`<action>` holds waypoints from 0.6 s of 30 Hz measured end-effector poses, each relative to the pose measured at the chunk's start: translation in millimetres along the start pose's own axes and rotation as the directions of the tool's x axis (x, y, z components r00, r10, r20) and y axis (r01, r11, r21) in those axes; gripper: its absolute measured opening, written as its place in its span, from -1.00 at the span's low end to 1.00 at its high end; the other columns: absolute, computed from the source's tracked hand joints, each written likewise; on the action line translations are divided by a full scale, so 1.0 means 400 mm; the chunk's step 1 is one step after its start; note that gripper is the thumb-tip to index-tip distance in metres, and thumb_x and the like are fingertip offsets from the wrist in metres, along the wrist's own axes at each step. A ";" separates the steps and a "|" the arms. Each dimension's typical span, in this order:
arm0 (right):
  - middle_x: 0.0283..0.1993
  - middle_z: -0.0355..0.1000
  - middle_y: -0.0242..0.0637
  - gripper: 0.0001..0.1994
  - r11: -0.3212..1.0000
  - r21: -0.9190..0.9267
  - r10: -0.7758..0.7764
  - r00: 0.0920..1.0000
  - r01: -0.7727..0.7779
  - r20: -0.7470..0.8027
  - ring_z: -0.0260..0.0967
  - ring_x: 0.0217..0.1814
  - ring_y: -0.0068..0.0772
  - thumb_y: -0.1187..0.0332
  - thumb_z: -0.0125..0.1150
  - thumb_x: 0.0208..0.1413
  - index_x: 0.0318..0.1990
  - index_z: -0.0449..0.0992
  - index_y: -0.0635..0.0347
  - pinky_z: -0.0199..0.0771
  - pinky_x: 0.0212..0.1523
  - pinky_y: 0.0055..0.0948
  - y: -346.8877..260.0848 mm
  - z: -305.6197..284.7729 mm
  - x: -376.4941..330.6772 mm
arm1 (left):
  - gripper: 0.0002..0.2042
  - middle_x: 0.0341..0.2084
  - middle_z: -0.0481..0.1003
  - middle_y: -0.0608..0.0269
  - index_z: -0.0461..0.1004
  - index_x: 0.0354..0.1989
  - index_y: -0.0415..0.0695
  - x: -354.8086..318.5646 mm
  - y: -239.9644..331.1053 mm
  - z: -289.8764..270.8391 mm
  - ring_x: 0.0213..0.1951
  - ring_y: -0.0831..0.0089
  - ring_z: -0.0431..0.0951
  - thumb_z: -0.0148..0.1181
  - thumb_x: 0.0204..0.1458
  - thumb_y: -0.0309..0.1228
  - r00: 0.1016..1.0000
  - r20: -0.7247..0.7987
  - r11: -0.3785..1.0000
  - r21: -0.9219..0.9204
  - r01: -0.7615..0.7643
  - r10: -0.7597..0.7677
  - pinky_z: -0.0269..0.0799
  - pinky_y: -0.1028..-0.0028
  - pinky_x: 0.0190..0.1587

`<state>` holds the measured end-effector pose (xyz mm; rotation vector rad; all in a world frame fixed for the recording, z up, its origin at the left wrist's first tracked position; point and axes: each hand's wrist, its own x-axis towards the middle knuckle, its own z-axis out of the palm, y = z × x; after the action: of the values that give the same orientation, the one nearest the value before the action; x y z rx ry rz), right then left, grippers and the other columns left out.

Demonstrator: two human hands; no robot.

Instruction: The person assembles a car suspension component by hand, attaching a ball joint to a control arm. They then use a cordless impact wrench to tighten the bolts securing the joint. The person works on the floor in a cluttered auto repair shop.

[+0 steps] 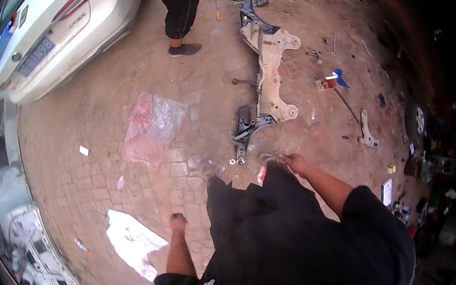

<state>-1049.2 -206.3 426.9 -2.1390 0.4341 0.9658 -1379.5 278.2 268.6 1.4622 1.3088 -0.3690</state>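
The white car is cut off at the upper left edge, and a second person's dark trouser legs show only below the waist. On rough brick paving lies a long pale metal subframe with dark blue-grey arms, just ahead of the right hand, whose fingers are blurred beyond telling. The left hand hangs curled, empty, near crumpled white paper.

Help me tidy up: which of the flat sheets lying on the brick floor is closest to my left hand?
The white crumpled sheet, just left of your left hand. The clear plastic sheet with a red tint lies farther off, toward the white car.
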 end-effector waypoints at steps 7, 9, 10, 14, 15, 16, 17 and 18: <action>-0.43 0.50 -0.18 -0.38 0.955 0.157 0.275 0.952 -0.253 -0.136 0.38 -0.43 -0.36 -0.17 0.22 0.04 -0.31 0.56 0.41 0.39 -0.34 -0.35 0.193 0.122 -0.257 | -0.70 -0.48 0.55 -0.08 0.48 -0.26 -0.34 0.223 0.316 -0.031 -0.42 0.16 0.58 0.06 -0.02 -0.33 0.987 0.095 0.915 0.373 -0.153 0.126 0.48 0.27 -0.34; -0.45 0.48 -0.21 -0.39 0.935 0.200 0.323 0.937 -0.294 -0.134 0.37 -0.43 -0.40 -0.17 0.23 0.03 -0.33 0.56 0.40 0.39 -0.36 -0.37 0.222 0.190 -0.298 | -0.66 -0.37 0.56 -0.22 0.49 -0.22 -0.36 0.288 0.321 0.007 -0.26 0.01 0.59 0.07 -0.02 -0.29 0.965 0.172 0.820 0.510 -0.259 0.198 0.48 0.20 -0.19; -0.46 0.48 -0.22 -0.40 0.912 0.240 0.375 0.913 -0.332 -0.160 0.37 -0.43 -0.43 -0.16 0.24 0.03 -0.34 0.55 0.39 0.38 -0.36 -0.40 0.250 0.222 -0.321 | -0.64 -0.31 0.54 -0.26 0.49 -0.20 -0.36 0.289 0.332 0.056 -0.16 -0.05 0.55 0.07 -0.03 -0.28 0.954 0.249 0.788 0.547 -0.283 0.170 0.44 0.17 -0.10; -0.66 0.28 -0.40 -0.51 0.834 0.460 0.398 0.910 -0.306 -0.116 0.21 -0.64 -0.54 -0.10 0.24 0.06 -0.51 0.46 0.22 0.27 -0.60 -0.46 0.355 0.351 -0.393 | -0.64 -0.20 0.54 -0.19 0.52 -0.18 -0.30 0.100 0.516 0.297 -0.08 -0.06 0.53 0.09 -0.01 -0.24 0.782 0.610 0.478 0.652 -0.588 0.129 0.42 0.16 -0.02; -0.67 0.27 -0.41 -0.54 0.850 0.415 0.410 0.902 -0.325 -0.134 0.20 -0.66 -0.56 -0.07 0.25 0.06 -0.51 0.45 0.21 0.25 -0.61 -0.48 0.366 0.388 -0.416 | -0.62 -0.16 0.53 -0.17 0.53 -0.15 -0.27 0.022 0.579 0.340 -0.05 -0.05 0.51 0.07 0.00 -0.21 0.763 0.641 0.467 0.650 -0.599 0.086 0.40 0.17 0.02; -0.67 0.26 -0.42 -0.56 0.864 0.376 0.414 0.897 -0.334 -0.155 0.18 -0.67 -0.57 -0.04 0.26 0.07 -0.51 0.45 0.20 0.23 -0.63 -0.49 0.363 0.409 -0.424 | -0.61 -0.12 0.51 -0.16 0.53 -0.12 -0.23 -0.071 0.652 0.382 -0.01 -0.02 0.49 0.06 0.01 -0.18 0.714 0.689 0.419 0.615 -0.668 0.126 0.38 0.18 0.06; -0.67 0.27 -0.41 -0.61 0.746 0.574 0.453 0.889 -0.338 -0.065 0.19 -0.68 -0.56 0.03 0.28 0.08 -0.53 0.43 0.18 0.23 -0.65 -0.48 0.371 0.451 -0.413 | -0.62 -0.11 0.51 -0.12 0.54 -0.15 -0.18 -0.008 0.602 0.409 0.00 -0.02 0.48 0.05 0.02 -0.16 0.649 0.733 0.365 0.559 -0.745 0.204 0.37 0.17 0.07; -0.67 0.28 -0.41 -0.62 0.787 0.526 0.422 0.903 -0.322 -0.077 0.19 -0.68 -0.56 0.05 0.28 0.08 -0.53 0.43 0.17 0.23 -0.66 -0.48 0.391 0.484 -0.391 | -0.64 -0.13 0.50 -0.15 0.53 -0.16 -0.17 0.026 0.585 0.447 -0.02 -0.05 0.48 0.03 0.03 -0.15 0.592 0.762 0.252 0.538 -0.804 0.261 0.37 0.15 0.05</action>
<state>-1337.2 -167.0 382.2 -1.6903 1.1181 0.7417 -1105.3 179.3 311.0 2.3318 -0.0988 -0.9603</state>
